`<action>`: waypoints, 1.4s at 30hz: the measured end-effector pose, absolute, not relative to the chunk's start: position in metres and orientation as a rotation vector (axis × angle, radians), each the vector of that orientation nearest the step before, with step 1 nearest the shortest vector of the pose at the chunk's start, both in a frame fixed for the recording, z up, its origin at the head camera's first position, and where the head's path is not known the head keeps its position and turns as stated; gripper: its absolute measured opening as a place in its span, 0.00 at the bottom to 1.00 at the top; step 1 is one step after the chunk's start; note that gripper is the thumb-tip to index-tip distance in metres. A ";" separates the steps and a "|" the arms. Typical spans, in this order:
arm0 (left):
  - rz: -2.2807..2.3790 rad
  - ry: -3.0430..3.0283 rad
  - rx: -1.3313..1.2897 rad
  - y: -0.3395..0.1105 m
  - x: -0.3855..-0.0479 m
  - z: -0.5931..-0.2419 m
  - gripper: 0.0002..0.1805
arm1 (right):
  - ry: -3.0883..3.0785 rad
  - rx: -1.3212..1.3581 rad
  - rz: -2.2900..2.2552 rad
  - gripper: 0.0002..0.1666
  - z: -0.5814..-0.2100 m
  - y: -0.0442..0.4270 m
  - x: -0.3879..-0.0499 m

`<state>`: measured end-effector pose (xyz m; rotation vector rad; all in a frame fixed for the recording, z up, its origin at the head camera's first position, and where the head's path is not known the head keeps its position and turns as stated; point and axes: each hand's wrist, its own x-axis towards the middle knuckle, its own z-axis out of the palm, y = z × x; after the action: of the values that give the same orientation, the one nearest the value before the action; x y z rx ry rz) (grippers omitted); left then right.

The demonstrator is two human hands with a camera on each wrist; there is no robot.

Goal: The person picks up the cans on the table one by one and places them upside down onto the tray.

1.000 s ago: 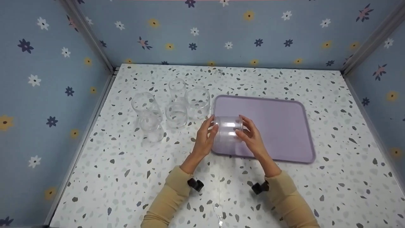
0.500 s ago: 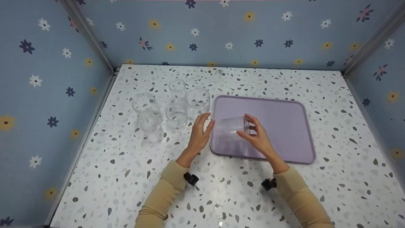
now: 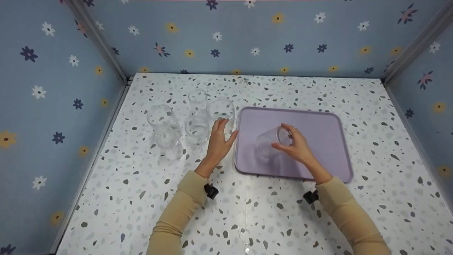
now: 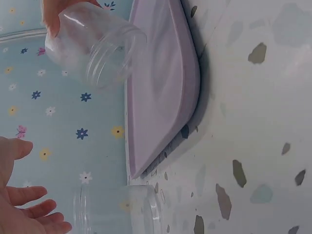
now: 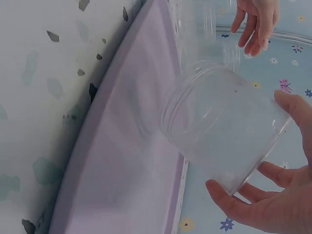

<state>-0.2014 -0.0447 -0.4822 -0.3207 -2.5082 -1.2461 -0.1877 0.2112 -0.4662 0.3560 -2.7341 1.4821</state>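
Gripping a tilted clear jar point(image 5: 229, 126) by its base, my right hand point(image 3: 299, 147) hovers over the tray point(image 3: 318, 141); my left hand point(image 3: 218, 143), fingers relaxed, hangs near another jar point(image 3: 222, 108)

Below my grip point(image 3: 297, 146) I have a white terrazzo-patterned tabletop point(image 3: 141, 212), chips grey and greenish | beyond it, a blue back panel point(image 3: 244, 37) with white, yellow and navy flowers | well left, a matching left panel point(image 3: 39, 117), grey left corner post point(image 3: 99, 39) | well right, a right panel point(image 3: 431, 120), right corner post point(image 3: 417, 46)
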 end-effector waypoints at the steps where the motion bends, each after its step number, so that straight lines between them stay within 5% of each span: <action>1: -1.226 -2.517 -0.312 -0.046 -0.203 -0.482 0.26 | -2.743 0.363 1.465 0.44 -0.465 0.213 -0.189; 25: -0.789 -2.906 -0.120 -0.053 -0.255 -0.464 0.41 | -3.006 0.226 1.027 0.46 -0.445 0.245 -0.225; 42: -0.669 -3.104 0.037 -0.048 -0.284 -0.448 0.43 | -3.121 0.097 0.903 0.49 -0.430 0.266 -0.246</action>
<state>-0.2845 -0.0478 -0.4478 0.0370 -3.1037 -0.6692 -0.2460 0.2659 -0.4297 0.0967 -3.1206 0.9027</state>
